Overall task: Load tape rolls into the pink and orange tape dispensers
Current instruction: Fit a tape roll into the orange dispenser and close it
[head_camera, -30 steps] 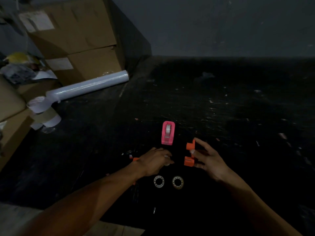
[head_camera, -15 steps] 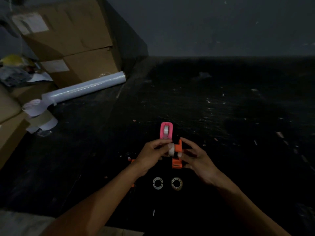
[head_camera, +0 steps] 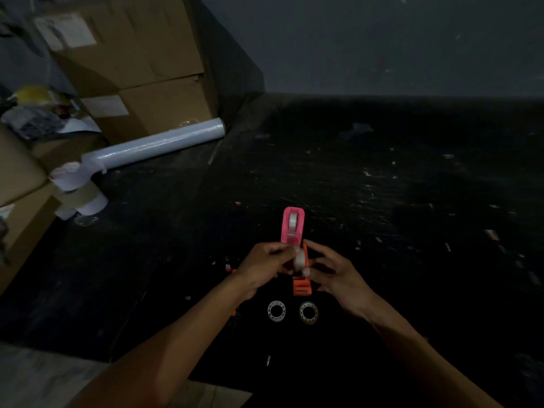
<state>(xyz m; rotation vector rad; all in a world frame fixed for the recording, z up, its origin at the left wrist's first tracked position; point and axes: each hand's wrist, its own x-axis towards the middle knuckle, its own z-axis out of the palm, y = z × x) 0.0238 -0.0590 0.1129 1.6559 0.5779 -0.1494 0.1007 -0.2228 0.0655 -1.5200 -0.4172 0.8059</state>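
Note:
The pink dispenser lies on the dark surface with a clear tape roll seated in it. Just below it, the orange dispenser is held by my right hand. My left hand pinches a whitish tape roll and holds it against the orange dispenser's upper part; fingers hide how far in it sits. Two spare tape rolls lie flat nearer to me, one clear and one yellowish.
Stacked cardboard boxes stand at the back left. A white film roll lies in front of them, with wide tape rolls at its left end. Small orange bits lie beside my left wrist. A wall runs along the back.
My left hand brought the whitish roll from the surface up to the orange dispenser. My right hand moved the orange dispenser left, toward the pink one, and both hands closed together.

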